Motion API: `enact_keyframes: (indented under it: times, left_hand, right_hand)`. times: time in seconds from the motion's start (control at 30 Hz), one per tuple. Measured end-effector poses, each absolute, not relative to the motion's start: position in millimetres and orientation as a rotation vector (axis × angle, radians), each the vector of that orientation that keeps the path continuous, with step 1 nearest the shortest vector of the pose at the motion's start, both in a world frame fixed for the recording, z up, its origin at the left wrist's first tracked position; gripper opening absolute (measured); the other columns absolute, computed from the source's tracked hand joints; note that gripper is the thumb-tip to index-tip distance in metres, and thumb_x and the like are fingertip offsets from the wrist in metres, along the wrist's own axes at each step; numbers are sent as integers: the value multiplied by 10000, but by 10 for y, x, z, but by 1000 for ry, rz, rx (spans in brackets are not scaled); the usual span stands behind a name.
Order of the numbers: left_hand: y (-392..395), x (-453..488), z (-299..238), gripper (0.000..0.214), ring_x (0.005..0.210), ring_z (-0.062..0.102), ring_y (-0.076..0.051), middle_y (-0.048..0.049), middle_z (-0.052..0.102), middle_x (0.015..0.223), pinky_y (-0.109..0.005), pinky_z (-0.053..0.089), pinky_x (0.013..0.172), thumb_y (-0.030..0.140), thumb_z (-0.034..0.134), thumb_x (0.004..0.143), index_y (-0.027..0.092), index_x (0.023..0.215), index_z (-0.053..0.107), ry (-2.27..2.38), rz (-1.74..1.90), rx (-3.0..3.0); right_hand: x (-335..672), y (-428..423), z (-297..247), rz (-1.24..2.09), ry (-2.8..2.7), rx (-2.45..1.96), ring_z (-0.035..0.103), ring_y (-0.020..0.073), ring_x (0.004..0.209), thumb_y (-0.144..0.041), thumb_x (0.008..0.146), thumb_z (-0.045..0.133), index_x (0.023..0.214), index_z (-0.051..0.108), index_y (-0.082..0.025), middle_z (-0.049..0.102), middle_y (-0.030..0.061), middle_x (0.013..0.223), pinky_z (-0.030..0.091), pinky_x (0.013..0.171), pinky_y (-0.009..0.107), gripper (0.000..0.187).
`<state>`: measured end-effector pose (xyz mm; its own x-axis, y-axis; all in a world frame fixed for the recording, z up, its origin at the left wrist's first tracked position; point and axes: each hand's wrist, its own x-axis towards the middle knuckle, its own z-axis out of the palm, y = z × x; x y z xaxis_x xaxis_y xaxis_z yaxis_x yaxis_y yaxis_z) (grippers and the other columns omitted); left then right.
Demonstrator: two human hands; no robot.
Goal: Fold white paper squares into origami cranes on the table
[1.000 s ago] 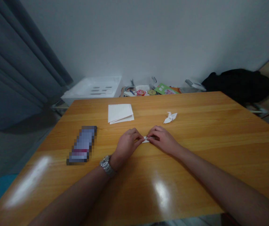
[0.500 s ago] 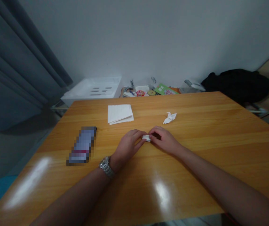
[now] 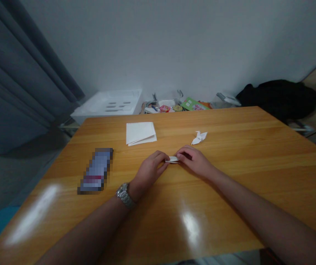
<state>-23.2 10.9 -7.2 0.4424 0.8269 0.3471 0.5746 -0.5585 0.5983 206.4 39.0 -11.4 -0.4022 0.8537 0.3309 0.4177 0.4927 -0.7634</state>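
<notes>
A small folded piece of white paper (image 3: pixel 172 159) sits between my two hands at the middle of the wooden table (image 3: pixel 230 173). My left hand (image 3: pixel 149 171), with a metal watch (image 3: pixel 125 195) on its wrist, pinches the paper's left end with closed fingers. My right hand (image 3: pixel 195 162) pinches its right end, fingers curled over it. Most of the paper is hidden by my fingertips. A finished white paper crane (image 3: pixel 199 137) lies on the table just beyond my right hand.
A stack of white paper sheets (image 3: pixel 140 133) lies further back on the left. A blurred dark phone-like object (image 3: pixel 96 170) lies left of my left hand. Behind the table are a white tray (image 3: pixel 108 105), small clutter (image 3: pixel 174 106), a black bag (image 3: pixel 276 97) and grey curtains (image 3: pixel 17 84).
Both hands have stayed together on the small paper, shifting slightly away from me. The paper has been turned and now shows as a flat sliver between the fingertips.
</notes>
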Motion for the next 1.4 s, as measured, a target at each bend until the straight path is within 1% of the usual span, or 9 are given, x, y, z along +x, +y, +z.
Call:
enact_keyframes:
  times: [0.07,0.23,0.3,0.47,0.77,0.97,1.1,1.27,1.4]
  left_hand:
    - [109,-231,-69,54,948,616,-178,-29,634,999,-314,498,866,215,578,967,209,1004,617,1203,897,2287]
    - [106,-229,-60,53,904,620,-170,-33,643,969,-299,509,822,229,578,967,200,977,621,1224,929,2248]
    - [106,-228,-58,64,894,624,-170,-35,648,957,-302,513,818,235,574,968,195,971,624,1216,919,2242]
    - [114,-227,-69,72,887,631,-169,-38,654,958,-306,519,814,226,566,968,187,985,624,1218,904,2248]
    - [124,-214,-63,84,927,619,-178,-47,639,988,-320,520,845,212,545,981,188,982,626,1225,903,2308]
    - [132,-218,-89,65,970,630,-177,-57,641,1064,-321,527,883,176,560,966,185,957,623,1244,921,2307]
    - [139,-222,-103,87,982,649,-180,-60,654,1100,-319,539,888,175,573,959,186,949,658,1262,906,2336]
    - [139,-232,-102,131,1023,660,-205,-73,687,1146,-344,542,921,203,587,958,190,1008,707,1301,818,2447]
    - [90,-229,-59,217,1109,636,-249,-90,679,1245,-419,507,989,270,572,976,205,1138,702,1293,710,2619]
  right_hand:
    - [2084,393,-104,739,-1999,-1036,611,204,867,-312,977,572,930,691,-205,660,54,906,481,793,348,166]
    - [2075,339,-80,654,-2050,-935,604,216,967,-335,911,683,995,682,-217,631,67,1007,492,860,360,145]
    - [2058,314,-80,648,-2083,-911,602,217,981,-325,901,695,1003,680,-222,618,69,1025,497,868,362,146]
    - [2021,300,-86,653,-2127,-926,607,204,930,-272,933,643,966,687,-217,607,67,991,510,830,350,78]
    - [1996,338,-121,617,-2120,-948,611,196,894,-215,929,629,910,691,-210,625,56,946,498,792,330,64]
    - [1983,349,-123,601,-2126,-943,617,193,890,-177,930,615,929,684,-204,636,55,949,496,797,327,74]
    - [1990,359,-126,590,-2155,-922,625,201,920,-173,947,589,964,695,-214,646,64,983,511,827,341,115]
    - [2016,378,-127,466,-2257,-923,625,220,966,-181,959,580,989,724,-216,669,85,1036,517,860,376,151]
    - [2051,380,-124,358,-2328,-945,619,246,1028,-190,948,594,1046,741,-225,676,102,1097,517,902,426,180]
